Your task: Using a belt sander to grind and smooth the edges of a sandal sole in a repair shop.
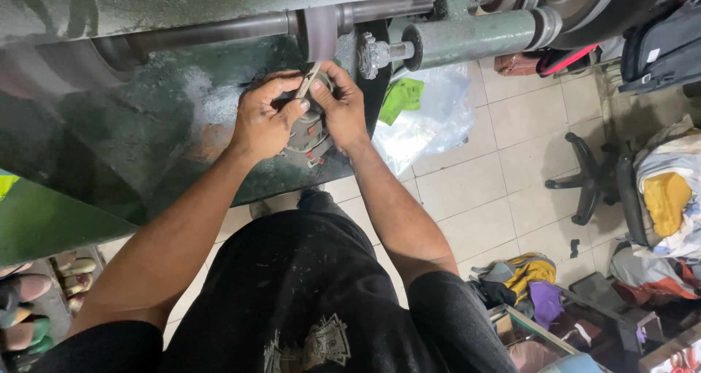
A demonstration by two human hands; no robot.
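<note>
Two hands hold one workpiece against the machine: the left hand [264,121] and the right hand [339,109] are both closed around a grey shoe sole with red marks [310,141], fingers wrapped over its upper end and thumbs pressing near the middle. The sole sits just below the grinding wheel [320,31], a narrow pinkish drum on the horizontal shaft [212,31] of the green machine body [131,147], with its top edge raised toward the wheel; whether the edge actually touches the wheel cannot be told. To perform this step well, judging from the posture, keep both grips firm and symmetrical, present the edge squarely to the wheel face, keep fingertips behind the contact line, and feed with light, even pressure while turning the sole gradually so that no flat spot forms. Dust on the machine face suggests abrasive residue; keep the wrists clear of the rotating shaft. Right of the hands, a clear plastic bag [431,117] lies on the tiled floor [496,198], with a green flat package [401,95] inside or against it. Farther right stands a black chair base [588,176], and a yellow bundle in white wrapping [668,198] rests at the far right. No legible label or sign is visible.
</note>
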